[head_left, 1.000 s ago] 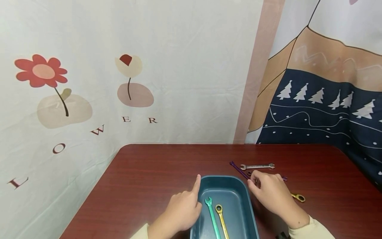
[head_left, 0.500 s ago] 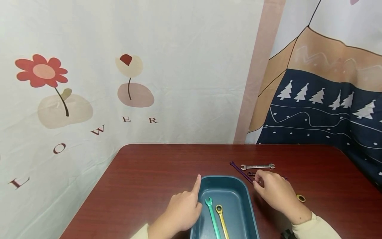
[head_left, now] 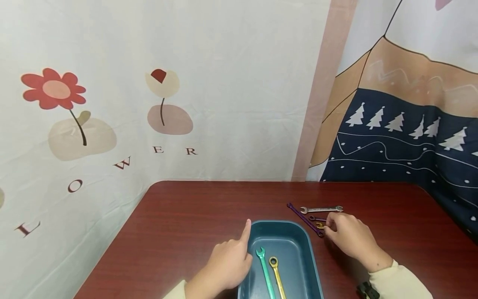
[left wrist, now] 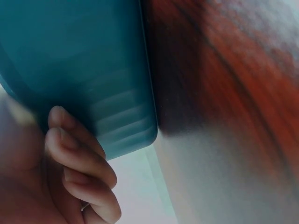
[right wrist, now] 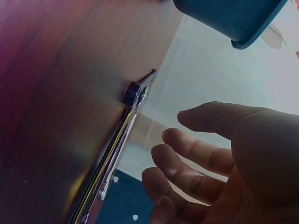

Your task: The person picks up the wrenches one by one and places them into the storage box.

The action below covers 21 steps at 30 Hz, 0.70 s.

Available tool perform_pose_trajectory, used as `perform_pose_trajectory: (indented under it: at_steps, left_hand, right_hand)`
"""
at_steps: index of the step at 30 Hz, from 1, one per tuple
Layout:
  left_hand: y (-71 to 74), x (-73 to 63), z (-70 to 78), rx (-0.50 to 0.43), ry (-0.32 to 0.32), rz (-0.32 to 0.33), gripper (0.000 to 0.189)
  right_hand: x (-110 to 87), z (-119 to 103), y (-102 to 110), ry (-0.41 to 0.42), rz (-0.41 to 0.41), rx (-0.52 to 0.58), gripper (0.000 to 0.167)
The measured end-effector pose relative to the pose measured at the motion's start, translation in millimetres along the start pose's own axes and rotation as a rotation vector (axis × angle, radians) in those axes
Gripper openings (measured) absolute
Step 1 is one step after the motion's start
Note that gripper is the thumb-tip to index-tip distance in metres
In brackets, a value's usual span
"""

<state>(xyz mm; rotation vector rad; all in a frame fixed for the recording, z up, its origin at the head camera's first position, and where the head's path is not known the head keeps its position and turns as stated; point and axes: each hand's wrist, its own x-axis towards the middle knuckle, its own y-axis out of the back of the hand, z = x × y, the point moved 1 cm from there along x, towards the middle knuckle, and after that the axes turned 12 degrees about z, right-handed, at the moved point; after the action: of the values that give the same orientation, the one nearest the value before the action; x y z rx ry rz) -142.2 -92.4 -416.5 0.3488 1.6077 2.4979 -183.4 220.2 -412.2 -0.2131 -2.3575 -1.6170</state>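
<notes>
My left hand holds the left wall of a blue tray, its index finger pointing along the rim. The left wrist view shows its other fingers curled against the tray's outer side. Inside the tray lie a green wrench and a gold ratchet wrench. My right hand is over several wrenches right of the tray, its fingers loosely bent. In the right wrist view that hand has nothing between thumb and fingers. Near its fingertips are a long purple wrench, a shorter purple one and a gold wrench, partly hidden.
A silver open-end wrench lies behind the purple ones. The red-brown wooden table reaches back to a printed cloth. A black strap device sits at the right wrist.
My right hand has shifted right, uncovering the long purple wrench's near end and one gold end. The gold ring end once seen beyond the hand is now hidden. The left hand stays put.
</notes>
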Motion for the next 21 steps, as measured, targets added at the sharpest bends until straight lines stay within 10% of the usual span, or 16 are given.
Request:
perform_pose_trajectory:
  at_steps: [21]
  left_hand:
    - [-0.8, 0.6, -0.7, -0.014, 0.007, -0.011, 0.082]
  right_hand:
    - [-0.2, 20.8, 0.0, -0.002, -0.046, -0.015, 0.020]
